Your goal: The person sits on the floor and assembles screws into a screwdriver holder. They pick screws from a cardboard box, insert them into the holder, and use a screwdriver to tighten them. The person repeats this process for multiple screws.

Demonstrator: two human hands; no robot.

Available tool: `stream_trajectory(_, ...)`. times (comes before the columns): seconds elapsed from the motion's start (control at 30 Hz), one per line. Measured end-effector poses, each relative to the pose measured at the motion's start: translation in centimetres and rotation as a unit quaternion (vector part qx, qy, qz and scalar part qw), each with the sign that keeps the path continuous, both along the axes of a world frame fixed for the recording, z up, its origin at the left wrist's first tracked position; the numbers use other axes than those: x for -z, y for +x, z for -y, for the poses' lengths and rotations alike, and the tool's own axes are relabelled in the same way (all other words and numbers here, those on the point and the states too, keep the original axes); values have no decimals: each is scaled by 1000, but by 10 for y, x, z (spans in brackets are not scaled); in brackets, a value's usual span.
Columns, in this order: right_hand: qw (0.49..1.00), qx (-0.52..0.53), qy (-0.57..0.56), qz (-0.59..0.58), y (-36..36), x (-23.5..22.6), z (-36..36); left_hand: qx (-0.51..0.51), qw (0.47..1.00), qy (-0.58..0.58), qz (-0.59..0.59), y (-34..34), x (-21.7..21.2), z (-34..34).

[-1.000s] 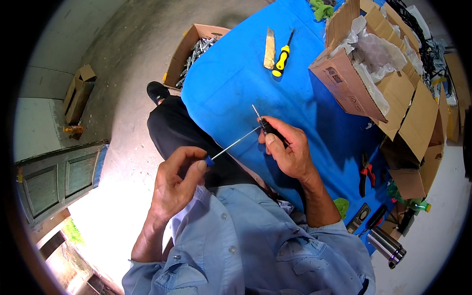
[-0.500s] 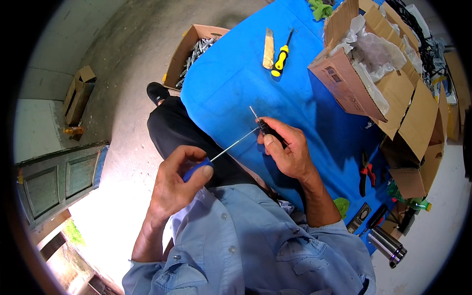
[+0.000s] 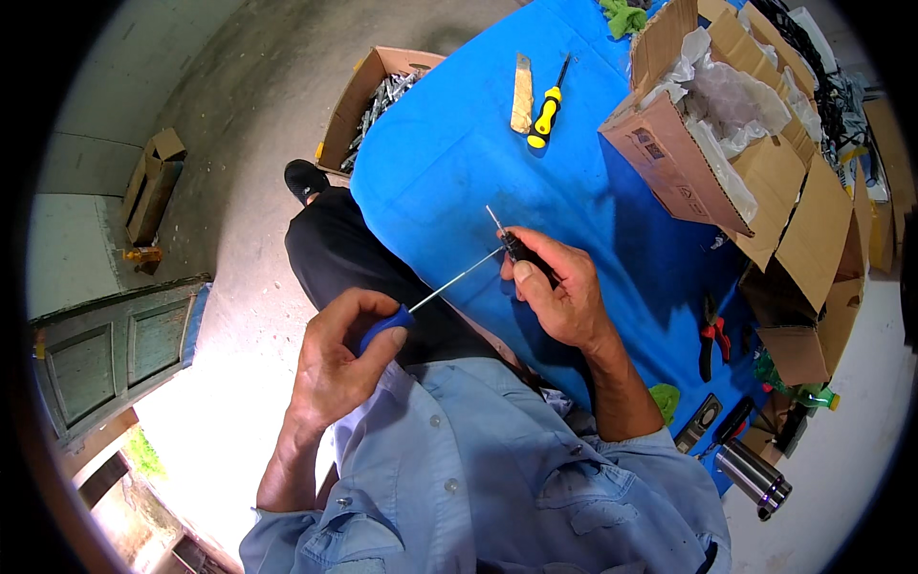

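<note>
My left hand [image 3: 335,364] is closed round the blue handle of a screwdriver [image 3: 384,325]. Its thin metal shaft slants up to the right, and the tip meets the side of a small black part [image 3: 517,251]. That part is pinched between the thumb and fingers of my right hand [image 3: 572,301]; a slim metal rod sticks out of its far end. My fingers cover much of the black part, so its exact kind cannot be told. Both hands are raised above my lap, by the near left edge of the blue-covered table [image 3: 430,163].
A yellow-and-black screwdriver [image 3: 545,120] and a tape-wrapped blade [image 3: 522,94] lie far on the table. Open cardboard boxes [image 3: 660,158] fill the right side, above red-handled pliers [image 3: 712,342] and a steel flask [image 3: 754,476]. A carton of metal parts [image 3: 335,143] stands beyond the table's left edge.
The fingers of my left hand have shifted slightly on the screwdriver, and more of its blue handle shows. My right hand and the black part have stayed nearly still.
</note>
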State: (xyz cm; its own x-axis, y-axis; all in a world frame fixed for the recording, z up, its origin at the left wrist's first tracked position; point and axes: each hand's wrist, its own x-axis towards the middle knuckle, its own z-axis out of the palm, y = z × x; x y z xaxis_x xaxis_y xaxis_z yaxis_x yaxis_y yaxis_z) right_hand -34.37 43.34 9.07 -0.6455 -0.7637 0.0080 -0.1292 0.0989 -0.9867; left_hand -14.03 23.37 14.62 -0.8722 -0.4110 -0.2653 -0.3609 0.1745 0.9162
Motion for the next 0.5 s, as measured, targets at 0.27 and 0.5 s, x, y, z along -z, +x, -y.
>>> stream_trajectory(0.27, 1000, -2, 0, 11, 0, 1, -1, 5, 1000, -29, 5, 0, -1, 1)
stream_trajectory(0.5, 1000, -6, 2, 5, 0, -1, 0, 9, 997, -73, -20, 0, 7, 4)
